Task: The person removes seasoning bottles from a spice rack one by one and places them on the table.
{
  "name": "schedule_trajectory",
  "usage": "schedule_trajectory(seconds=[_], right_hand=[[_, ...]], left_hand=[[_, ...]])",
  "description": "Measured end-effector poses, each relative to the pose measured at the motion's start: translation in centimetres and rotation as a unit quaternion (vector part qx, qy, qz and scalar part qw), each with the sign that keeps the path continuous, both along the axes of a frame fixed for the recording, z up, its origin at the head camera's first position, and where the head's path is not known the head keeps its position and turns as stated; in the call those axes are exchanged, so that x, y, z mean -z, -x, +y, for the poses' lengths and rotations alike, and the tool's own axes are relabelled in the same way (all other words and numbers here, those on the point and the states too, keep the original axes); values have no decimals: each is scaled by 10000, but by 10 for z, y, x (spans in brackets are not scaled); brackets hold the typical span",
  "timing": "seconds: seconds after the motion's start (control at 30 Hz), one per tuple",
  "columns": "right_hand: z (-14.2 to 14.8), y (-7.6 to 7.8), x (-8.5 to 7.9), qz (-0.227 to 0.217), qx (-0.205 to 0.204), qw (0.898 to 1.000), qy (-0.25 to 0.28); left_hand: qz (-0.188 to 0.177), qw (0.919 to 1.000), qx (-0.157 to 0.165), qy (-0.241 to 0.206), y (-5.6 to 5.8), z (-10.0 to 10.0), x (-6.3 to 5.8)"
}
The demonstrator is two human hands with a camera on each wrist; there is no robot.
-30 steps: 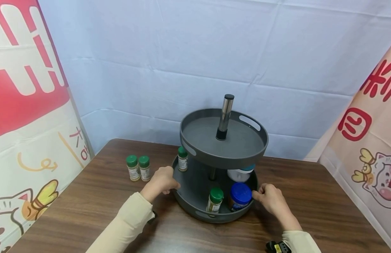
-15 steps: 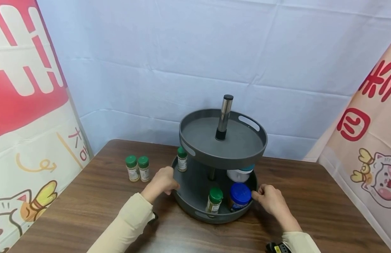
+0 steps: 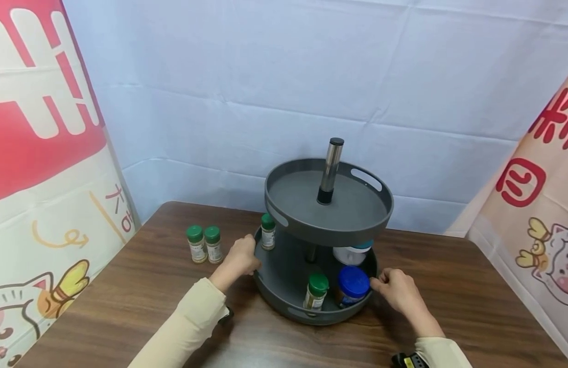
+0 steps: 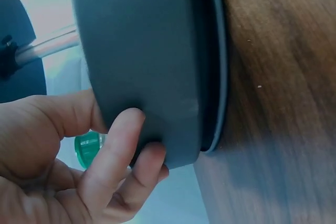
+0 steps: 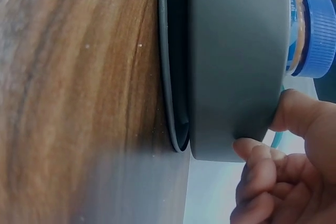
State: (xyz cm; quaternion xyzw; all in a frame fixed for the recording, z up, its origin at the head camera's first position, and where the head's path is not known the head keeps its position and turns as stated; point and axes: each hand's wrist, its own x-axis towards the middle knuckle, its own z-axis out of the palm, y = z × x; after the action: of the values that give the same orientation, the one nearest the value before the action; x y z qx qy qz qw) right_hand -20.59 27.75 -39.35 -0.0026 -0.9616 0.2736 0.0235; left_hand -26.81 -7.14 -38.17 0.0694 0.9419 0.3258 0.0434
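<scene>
A dark grey two-tier lazy Susan (image 3: 284,299) stands on the table, a metal post rising through its upper tray (image 3: 293,197). My left hand (image 3: 238,260) pinches the lower tray's left rim; in the left wrist view the thumb is over the edge and the fingers (image 4: 121,135) press the outer wall. On the opposite side my right hand (image 3: 399,291) pinches the rim, thumb above and curled index finger below. The lower tray carries a green-capped spice jar (image 3: 316,294) at the front, a blue-lidded jar (image 3: 353,283), another green-capped jar (image 3: 267,232), and a clear tub (image 3: 350,255) partly hidden by the upper tray.
Two more green-capped spice jars (image 3: 206,244) stand side by side on the wooden table (image 3: 141,286), left of the lazy Susan. A pale cloth (image 3: 219,128) hangs behind the table, with printed banners (image 3: 49,204) at either side.
My left hand has shifted slightly farther back along the lower tray's rim. The right hand, the jars and the trays hold their places; the head view has swung slightly left.
</scene>
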Motion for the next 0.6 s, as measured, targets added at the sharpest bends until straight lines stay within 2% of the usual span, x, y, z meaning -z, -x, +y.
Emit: schedule_trajectory(seconds=[0.17,0.47,0.6], right_hand=[[5,-4,-8,192,-353,9991,-151],[17,-14,-36,-206,-1474,9883,-340],[15,-19,-43,-215,-1609,9852,-547]], left_hand=[[68,10000,-33,33,0,1,3],[91,9998,-83,-160,1,2,7],[123,9998,-105,-154,2,3,10]])
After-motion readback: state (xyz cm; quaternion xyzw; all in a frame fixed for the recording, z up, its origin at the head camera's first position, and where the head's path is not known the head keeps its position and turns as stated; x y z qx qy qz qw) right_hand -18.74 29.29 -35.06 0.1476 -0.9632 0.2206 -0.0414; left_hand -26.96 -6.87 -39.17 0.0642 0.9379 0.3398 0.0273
